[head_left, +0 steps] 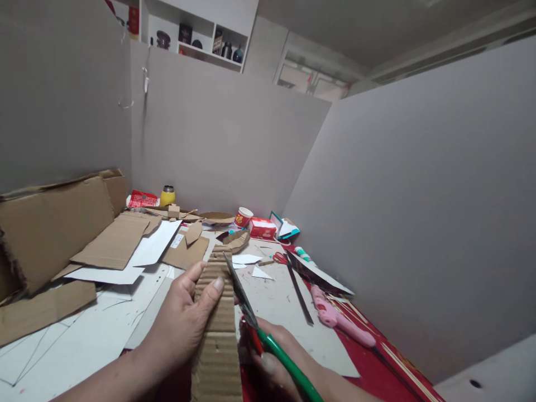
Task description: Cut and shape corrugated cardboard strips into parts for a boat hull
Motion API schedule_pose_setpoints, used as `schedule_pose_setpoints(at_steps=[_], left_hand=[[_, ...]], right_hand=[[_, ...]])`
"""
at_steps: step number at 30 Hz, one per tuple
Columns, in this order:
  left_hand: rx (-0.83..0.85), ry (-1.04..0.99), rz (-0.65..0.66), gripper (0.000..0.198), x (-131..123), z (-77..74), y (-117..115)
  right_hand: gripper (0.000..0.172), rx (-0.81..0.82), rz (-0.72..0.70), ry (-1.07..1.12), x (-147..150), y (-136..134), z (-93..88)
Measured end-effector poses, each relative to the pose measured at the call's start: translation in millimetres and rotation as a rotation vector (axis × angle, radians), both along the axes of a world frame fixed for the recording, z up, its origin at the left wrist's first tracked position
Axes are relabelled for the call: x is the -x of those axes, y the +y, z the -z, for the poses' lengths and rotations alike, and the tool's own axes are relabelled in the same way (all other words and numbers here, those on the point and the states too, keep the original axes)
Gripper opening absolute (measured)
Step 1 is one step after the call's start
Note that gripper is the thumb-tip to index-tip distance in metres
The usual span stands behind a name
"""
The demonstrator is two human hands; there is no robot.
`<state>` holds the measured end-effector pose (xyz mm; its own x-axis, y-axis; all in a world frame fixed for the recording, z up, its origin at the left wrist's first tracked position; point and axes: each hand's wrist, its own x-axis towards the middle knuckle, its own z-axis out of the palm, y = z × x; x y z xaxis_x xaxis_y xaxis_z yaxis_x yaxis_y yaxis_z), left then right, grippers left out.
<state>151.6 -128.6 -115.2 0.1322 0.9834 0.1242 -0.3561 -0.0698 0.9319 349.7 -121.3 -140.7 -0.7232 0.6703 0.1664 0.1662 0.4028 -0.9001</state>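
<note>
My left hand [188,310] grips a long strip of corrugated cardboard [218,335] from its left side, thumb pressed on the ridged face. The strip stands tilted up toward the far side of the table. In my right hand [280,357] is a pair of scissors [245,296] with green handles; a red part shows near the pivot. Their blades point up and away along the strip's right edge, close to its upper end. Whether the blades have the cardboard between them I cannot tell. Most of my right fingers are hidden behind the handles.
Cardboard sheets [54,229] and white paper [154,245] lie at left. Farther back are a yellow jar [167,195], a paper cup [243,218] and a red box [263,228]. A pink glue gun [341,318], a dark ruler [299,290] and thin sticks [406,368] lie at right. Grey partitions [226,134] surround the table.
</note>
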Motion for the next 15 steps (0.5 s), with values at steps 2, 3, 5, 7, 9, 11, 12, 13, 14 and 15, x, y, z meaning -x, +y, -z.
schedule_pose_setpoints(at_steps=[2, 3, 5, 7, 9, 11, 12, 13, 14, 15], left_hand=[[0.005, -0.002, 0.001, 0.042, 0.2, 0.6, -0.1], [0.008, 0.001, 0.001, 0.042, 0.3, 0.6, -0.1], [0.014, 0.008, 0.007, 0.041, 0.5, -0.1, -0.2], [0.016, 0.010, 0.027, 0.041, 0.4, -1.3, -0.6], [0.016, 0.008, 0.048, 0.040, 0.4, -2.5, -0.8], [0.014, 0.015, 0.055, 0.038, 1.3, -3.1, -0.4], [0.006, 0.027, 0.047, 0.035, 2.2, -3.3, 0.1], [-0.006, 0.045, 0.027, 0.031, 3.5, -3.6, 0.9], [-0.022, 0.067, -0.002, 0.028, 5.1, -4.0, 1.8], [-0.041, 0.088, -0.037, 0.027, 6.8, -4.5, 2.8]], right_hand=[[0.065, -0.026, 0.021, 0.002, 1.1, -0.9, -1.2], [0.064, -0.031, 0.027, -0.002, 1.4, -1.6, -2.6], [0.061, -0.041, 0.027, -0.021, 1.6, -2.7, -6.2], [0.058, -0.052, 0.026, -0.037, 1.0, -3.3, -9.5], [0.056, -0.067, 0.030, -0.036, 0.2, -3.0, -10.1], [0.055, -0.074, 0.042, -0.034, -0.7, -2.3, -6.9], [0.056, -0.070, 0.047, -0.040, -1.0, -2.0, -3.8], [0.056, -0.061, 0.054, -0.047, -1.4, -1.7, -0.1], [0.057, -0.047, 0.068, -0.050, -1.6, -1.6, 3.9], [0.058, -0.030, 0.084, -0.051, -1.9, -1.6, 7.9]])
